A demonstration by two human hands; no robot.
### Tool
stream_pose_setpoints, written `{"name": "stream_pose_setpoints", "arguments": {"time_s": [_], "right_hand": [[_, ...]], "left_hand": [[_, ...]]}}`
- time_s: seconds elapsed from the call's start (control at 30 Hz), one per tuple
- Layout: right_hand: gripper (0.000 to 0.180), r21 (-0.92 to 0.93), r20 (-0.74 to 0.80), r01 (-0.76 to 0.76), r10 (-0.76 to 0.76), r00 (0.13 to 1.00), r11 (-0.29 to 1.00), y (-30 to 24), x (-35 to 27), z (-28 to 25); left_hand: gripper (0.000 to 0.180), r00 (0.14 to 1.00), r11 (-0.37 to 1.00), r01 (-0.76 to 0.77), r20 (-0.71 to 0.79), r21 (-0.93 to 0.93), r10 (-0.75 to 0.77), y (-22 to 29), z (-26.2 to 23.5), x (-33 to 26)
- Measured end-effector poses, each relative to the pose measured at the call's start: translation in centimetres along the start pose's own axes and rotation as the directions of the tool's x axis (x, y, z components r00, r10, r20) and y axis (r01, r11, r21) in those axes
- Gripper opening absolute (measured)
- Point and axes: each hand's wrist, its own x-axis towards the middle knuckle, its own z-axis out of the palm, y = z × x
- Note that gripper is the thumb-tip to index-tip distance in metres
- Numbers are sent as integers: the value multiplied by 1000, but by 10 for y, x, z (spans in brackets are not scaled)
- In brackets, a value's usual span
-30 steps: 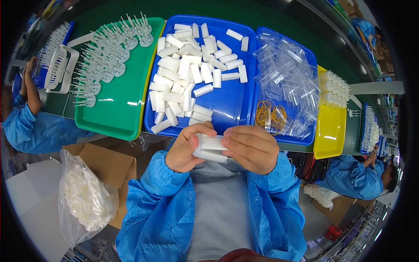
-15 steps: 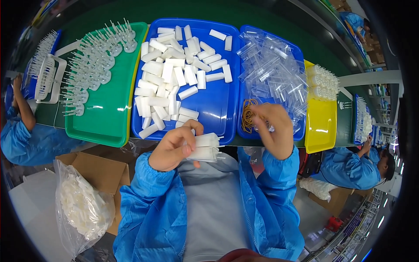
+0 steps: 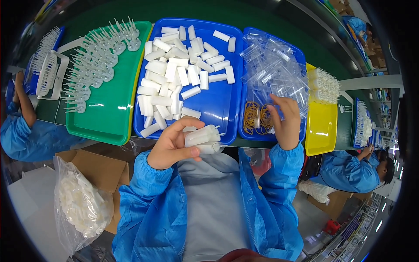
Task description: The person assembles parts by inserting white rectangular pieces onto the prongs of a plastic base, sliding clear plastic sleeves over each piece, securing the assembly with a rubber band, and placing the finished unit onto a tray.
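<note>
My left hand (image 3: 172,146) holds a bundle of white plastic tubes (image 3: 203,137) in front of my chest, just below the table edge. My right hand (image 3: 286,120) reaches over the near corner of the right blue tray (image 3: 279,37), fingers spread, beside a pile of tan rubber bands (image 3: 255,118) and below a heap of clear plastic bags (image 3: 273,72). Whether its fingertips pinch a band I cannot tell. The middle blue tray (image 3: 218,105) holds several loose white tubes (image 3: 170,83).
A green tray (image 3: 109,118) at the left carries rows of clear pointed parts (image 3: 94,65). A yellow tray (image 3: 321,126) sits at the right. A cardboard box (image 3: 98,170) and a bag of white parts (image 3: 80,203) stand at lower left. Other people in blue work at both sides.
My right hand let go of the tube bundle and moved right and up to the rubber bands. The left hand stayed in place, keeping the bundle.
</note>
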Motion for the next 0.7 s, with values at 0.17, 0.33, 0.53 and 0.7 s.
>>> {"name": "stream_pose_setpoints", "arguments": {"time_s": [0.17, 0.33, 0.53, 0.7], "right_hand": [[31, 249, -130, -137, 173, 976, 959, -8, -1, -7], [32, 820, -119, -78, 301, 946, 568, -43, -8, -8], [32, 843, -35, 76, -87, 996, 533, -70, 1, -9], [32, 842, 79, 18, -157, 985, 540, -81, 2, -3]], "left_hand": [[52, 1000, 998, 4, -13, 55, -4, 1, 3, 2], [51, 999, 993, -52, 14, 110, 51, -3, 4, 3], [45, 997, 989, -79, 32, 129, 75, -5, 4, 4], [41, 993, 981, -118, 48, 154, 112, -9, 2, 5]]}}
